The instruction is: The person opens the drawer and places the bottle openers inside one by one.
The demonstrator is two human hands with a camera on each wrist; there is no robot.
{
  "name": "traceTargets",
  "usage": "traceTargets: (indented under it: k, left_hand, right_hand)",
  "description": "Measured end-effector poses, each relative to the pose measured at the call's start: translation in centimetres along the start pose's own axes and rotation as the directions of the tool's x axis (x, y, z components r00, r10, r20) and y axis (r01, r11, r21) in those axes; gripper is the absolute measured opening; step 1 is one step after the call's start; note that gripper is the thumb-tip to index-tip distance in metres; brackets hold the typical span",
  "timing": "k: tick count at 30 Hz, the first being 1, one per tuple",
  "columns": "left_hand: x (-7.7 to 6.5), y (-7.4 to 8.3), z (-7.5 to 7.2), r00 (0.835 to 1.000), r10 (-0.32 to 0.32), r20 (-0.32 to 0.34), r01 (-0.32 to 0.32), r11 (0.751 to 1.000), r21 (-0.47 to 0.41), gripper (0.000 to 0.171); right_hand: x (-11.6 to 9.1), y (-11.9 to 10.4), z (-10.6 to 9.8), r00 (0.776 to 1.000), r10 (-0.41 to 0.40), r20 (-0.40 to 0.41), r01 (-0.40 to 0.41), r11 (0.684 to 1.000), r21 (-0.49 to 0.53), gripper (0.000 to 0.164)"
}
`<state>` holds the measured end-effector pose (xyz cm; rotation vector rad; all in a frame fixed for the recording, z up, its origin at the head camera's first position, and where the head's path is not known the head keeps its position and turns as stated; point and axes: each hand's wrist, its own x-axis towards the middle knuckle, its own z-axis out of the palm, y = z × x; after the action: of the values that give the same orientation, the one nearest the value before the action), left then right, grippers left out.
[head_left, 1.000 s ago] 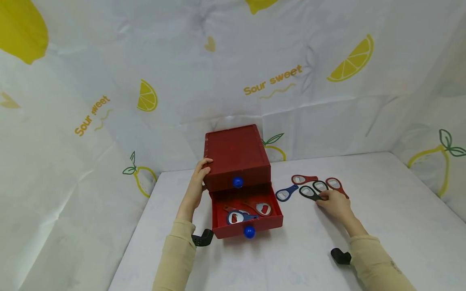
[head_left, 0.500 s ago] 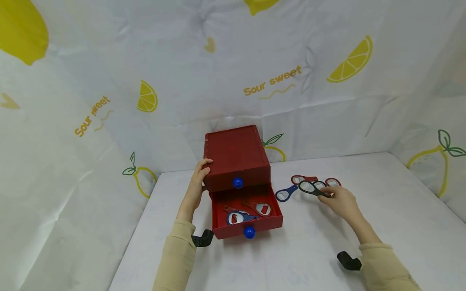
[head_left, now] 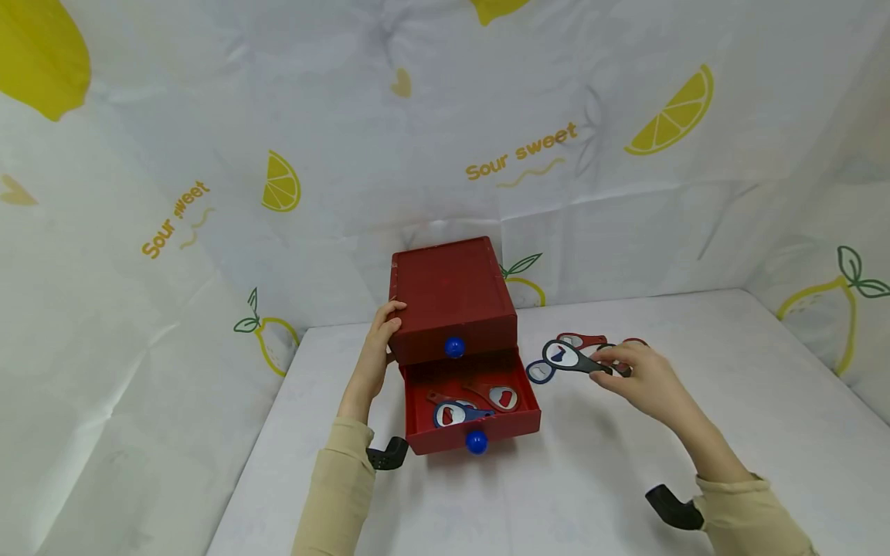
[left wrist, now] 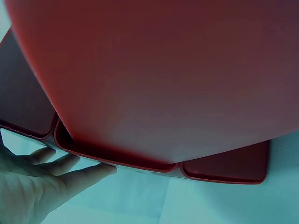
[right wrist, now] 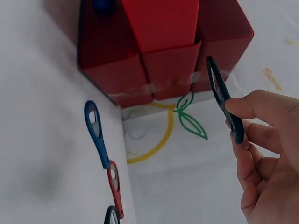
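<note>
My right hand [head_left: 643, 382] pinches a black bottle opener [right wrist: 219, 88] by its handle, thumb against fingers, its round head pointing left toward the red drawer box [head_left: 452, 286]. In the head view, the opener overlaps a blue bottle opener [head_left: 540, 372] and a red bottle opener [head_left: 584, 340] on the table. My left hand [head_left: 375, 355] rests on the box's left side, fingertips at the top edge; fairly straight fingers [left wrist: 88, 176] show in the left wrist view. The pulled-out drawer [head_left: 475, 440] holds a blue opener [head_left: 450, 415] and red openers [head_left: 504, 398].
Partly behind my right hand lie another black opener and a red opener [head_left: 636, 340]. Blue knobs [head_left: 454, 347] mark the drawer fronts. A white lemon-print cloth [head_left: 389, 154] hangs right behind the box.
My right hand has lifted the black bottle opener off the table and carried it left, turning up its other face. The left hand and the box have stayed put.
</note>
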<state>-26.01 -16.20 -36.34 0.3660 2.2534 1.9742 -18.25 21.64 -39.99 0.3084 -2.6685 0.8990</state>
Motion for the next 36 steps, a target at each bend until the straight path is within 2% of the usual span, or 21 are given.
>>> traceTargets:
  k: [5, 11, 15, 21, 26, 32, 36]
  left_hand:
    - [-0.1, 0.2, 0.1, 1.0, -0.005, -0.005, 0.005, 1.0, 0.004, 0.041]
    - [-0.1, 0.2, 0.1, 1.0, 0.001, -0.01, -0.001, 1.0, 0.0, 0.04]
    - [-0.1, 0.2, 0.2, 1.0, 0.006, -0.009, -0.006, 1.0, -0.001, 0.04]
    - [-0.2, 0.3, 0.2, 1.0, 0.004, -0.012, -0.004, 1.0, -0.003, 0.04]
    - [-0.2, 0.3, 0.2, 1.0, 0.005, -0.016, -0.005, 1.0, -0.002, 0.04]
    - [-0.1, 0.2, 0.2, 1.0, 0.013, -0.012, -0.013, 1.0, 0.0, 0.041]
    - [-0.1, 0.2, 0.2, 1.0, 0.017, -0.015, -0.017, 1.0, 0.0, 0.04]
  right_hand:
    - [0.1, -1.8, 0.1, 0.997, -0.021, 0.071, 0.016, 0.997, 0.077, 0.021]
    - [0.6, -3.2, 1.4, 0.989, -0.036, 0.141, 0.017, 0.991, 0.136, 0.02]
    - [1.0, -4.0, 2.5, 0.984, -0.069, 0.165, 0.04, 0.984, 0.172, 0.018]
    - [1.7, -5.2, 4.3, 0.969, -0.158, 0.189, 0.117, 0.971, 0.21, 0.016]
    - [2.3, -6.0, 5.4, 0.954, -0.196, 0.225, 0.153, 0.969, 0.193, 0.015]
    - [2.8, -7.0, 6.2, 0.943, -0.239, 0.232, 0.225, 0.971, 0.083, 0.016]
    - [3.0, -7.5, 6.6, 0.943, -0.233, 0.235, 0.235, 0.972, 0.021, 0.016]
